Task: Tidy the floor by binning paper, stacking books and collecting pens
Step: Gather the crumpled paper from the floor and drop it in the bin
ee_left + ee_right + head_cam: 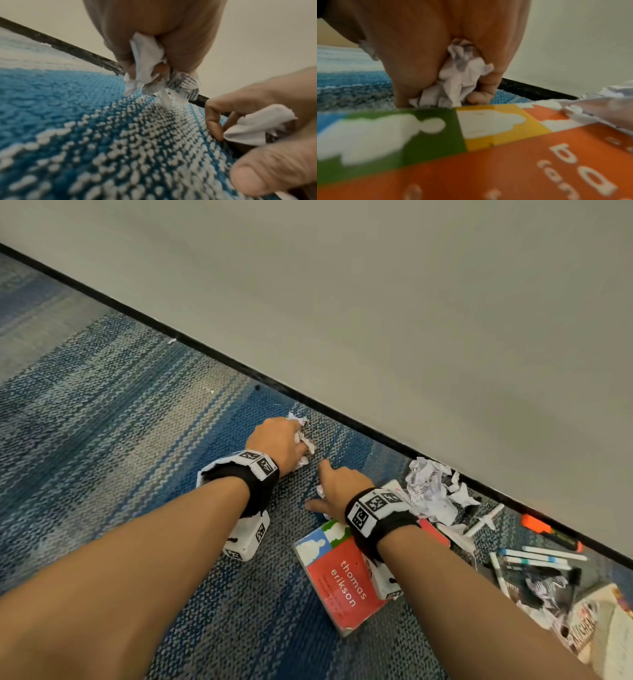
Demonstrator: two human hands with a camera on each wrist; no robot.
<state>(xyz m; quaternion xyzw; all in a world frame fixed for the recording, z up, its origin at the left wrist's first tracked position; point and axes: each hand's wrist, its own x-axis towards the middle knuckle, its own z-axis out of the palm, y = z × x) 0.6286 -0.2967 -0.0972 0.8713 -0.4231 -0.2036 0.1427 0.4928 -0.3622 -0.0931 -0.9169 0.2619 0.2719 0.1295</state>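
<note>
Down on the carpet [113,419], both hands work close to the wall [411,302] and its black skirting [191,342]. The left hand [274,441] sits at about 11 o'clock from the right hand [339,487], the two near each other but apart. Its fingers [120,51] are curled tight round a crumpled paper wad [145,59], with printed scraps poking out below the knuckles and brushing the carpet pile. The right hand holds a second wad [460,75] in its curled fingers [486,86], while its forefinger points out toward 11 o'clock and its thumb rests low by the carpet (the left wrist view shows this white wad [257,125] tucked behind the bent forefinger).

Just under the right wrist lies a red book [342,580], flat on the carpet, with "thomas erikson" on its cover and blue, green and yellow panels along its top edge. At 2 o'clock from the right hand a bigger heap of crumpled paper [435,491] lies against the skirting. Farther toward 3 o'clock are an orange highlighter [548,532], several white pens [541,556] side by side, and more books [596,621] partly under paper scraps. Each wrist wears a black strap with a marker-tagged camera [246,539].
</note>
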